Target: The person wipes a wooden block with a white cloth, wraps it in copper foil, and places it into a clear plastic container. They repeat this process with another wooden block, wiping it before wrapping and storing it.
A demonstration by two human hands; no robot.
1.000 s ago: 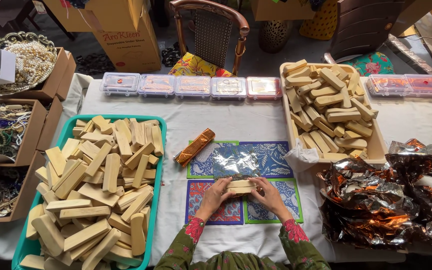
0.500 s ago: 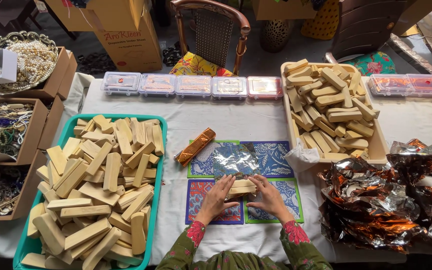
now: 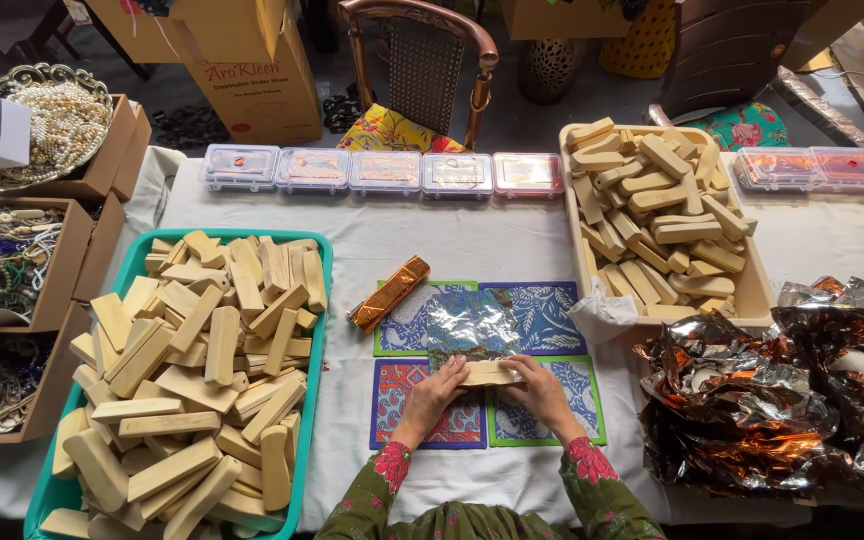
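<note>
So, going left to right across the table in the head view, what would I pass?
Cardboard boxes of beads → teal tray of wooden blocks → foil-wrapped block → hands holding a wooden block → crumpled foil sheets.

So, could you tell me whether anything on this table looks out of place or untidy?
Mostly orderly. The crumpled foil pile at the right edge sprawls loosely, and one wrapped bar lies askew beside the mats. Both hands, left hand and right hand, hold a wooden block.
</note>
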